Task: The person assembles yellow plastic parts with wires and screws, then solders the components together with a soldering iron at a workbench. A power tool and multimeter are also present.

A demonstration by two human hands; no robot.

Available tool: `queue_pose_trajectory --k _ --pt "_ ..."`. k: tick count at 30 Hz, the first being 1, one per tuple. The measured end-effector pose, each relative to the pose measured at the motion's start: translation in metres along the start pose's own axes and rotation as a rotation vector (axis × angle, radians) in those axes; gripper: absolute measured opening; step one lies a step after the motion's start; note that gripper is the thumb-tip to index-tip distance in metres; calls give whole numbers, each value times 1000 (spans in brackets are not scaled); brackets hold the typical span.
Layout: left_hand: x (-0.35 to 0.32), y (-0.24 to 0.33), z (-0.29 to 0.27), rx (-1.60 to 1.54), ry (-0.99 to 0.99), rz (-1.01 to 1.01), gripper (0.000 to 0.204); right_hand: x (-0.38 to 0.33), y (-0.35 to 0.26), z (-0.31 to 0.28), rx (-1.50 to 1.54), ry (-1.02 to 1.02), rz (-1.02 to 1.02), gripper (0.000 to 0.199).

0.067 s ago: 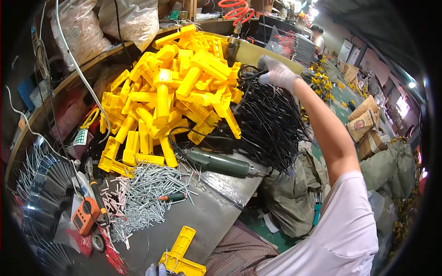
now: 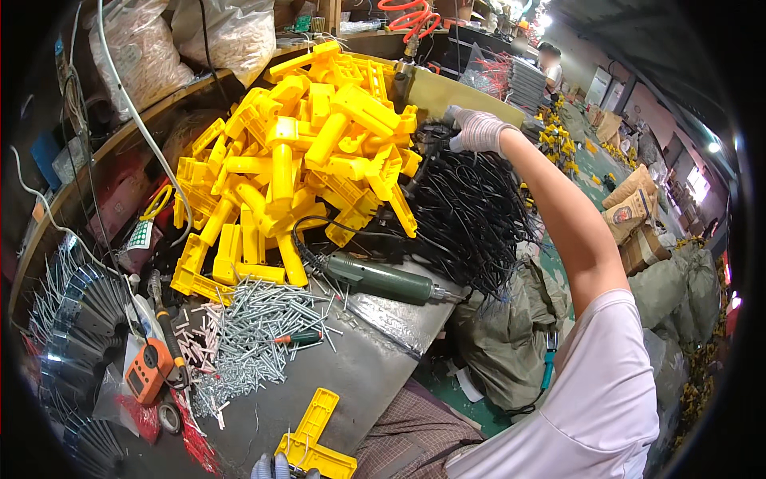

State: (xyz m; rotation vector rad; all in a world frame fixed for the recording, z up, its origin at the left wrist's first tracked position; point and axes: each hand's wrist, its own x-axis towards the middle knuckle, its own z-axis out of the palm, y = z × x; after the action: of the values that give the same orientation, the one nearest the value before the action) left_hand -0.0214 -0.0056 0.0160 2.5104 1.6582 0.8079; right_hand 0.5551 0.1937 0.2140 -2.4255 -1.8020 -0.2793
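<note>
My right hand [image 2: 480,131], in a pale striped glove, reaches to the top of a thick bundle of black cables [image 2: 471,199]. Its fingers are curled at the cable ends, and part of the grip is hard to see. At the lower edge, the gloved fingertips of my left hand [image 2: 273,467] close on a yellow plastic housing [image 2: 316,423], an open-backed shell with a handle. Most of that hand lies outside the picture. Beyond it, a large heap of similar yellow housings [image 2: 279,168] covers the back of the bench.
A dark green electric screwdriver [image 2: 379,279] lies before the heap. Nearer are loose screws [image 2: 263,331], a small green-handled screwdriver [image 2: 299,338], an orange meter [image 2: 148,371] and a tape roll [image 2: 169,418]. A red coiled hose [image 2: 409,17] hangs behind. Sacks [image 2: 511,335] stand right; another person [image 2: 549,68] is far off.
My right hand has dropped slightly, and the cables by its fingers have shifted and blurred. My right elbow has swung a little to the right. The left hand stays on the yellow housing.
</note>
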Motion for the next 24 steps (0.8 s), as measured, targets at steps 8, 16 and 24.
queue_pose_trajectory --k 8,16,24 --pt "-3 -1 4 23 17 22 54 9 1 3 300 494 26 40" --pt "9 23 -28 -235 109 31 46 -90 -148 -77 1403 -119 -90 15" --pt "57 93 -4 -1965 -310 -148 45 -174 -272 -79 2180 -482 269 28"
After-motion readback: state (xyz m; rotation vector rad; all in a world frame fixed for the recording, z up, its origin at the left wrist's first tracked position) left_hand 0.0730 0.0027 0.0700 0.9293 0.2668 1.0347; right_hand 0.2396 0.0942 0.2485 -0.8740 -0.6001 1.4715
